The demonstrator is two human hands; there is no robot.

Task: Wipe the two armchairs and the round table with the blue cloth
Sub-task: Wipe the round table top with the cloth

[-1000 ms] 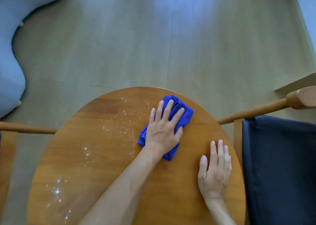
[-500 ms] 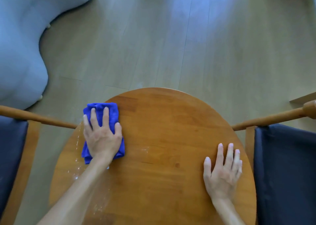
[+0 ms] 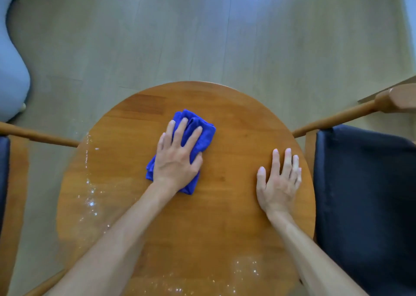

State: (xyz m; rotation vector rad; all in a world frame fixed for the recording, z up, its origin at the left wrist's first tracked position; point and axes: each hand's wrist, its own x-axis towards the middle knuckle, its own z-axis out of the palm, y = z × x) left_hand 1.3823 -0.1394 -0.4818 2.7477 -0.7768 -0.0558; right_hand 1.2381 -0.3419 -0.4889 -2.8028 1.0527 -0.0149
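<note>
Soft daylight (perhaps slight blur)

Bare round wooden table (image 3: 236, 120) top is lying open beyond left hand (image 3: 177, 160) fingertips; dark-cushioned wooden armchair (image 3: 360, 183) is crowding just beside right hand (image 3: 278, 183) fingers.

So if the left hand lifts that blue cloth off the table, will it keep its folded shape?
Probably not. The blue cloth lies in soft, rumpled folds under the left hand, so it looks floppy and would likely droop and unfold. It appears light. Droplets on the round table suggest it may be damp, hence clingy.
</note>
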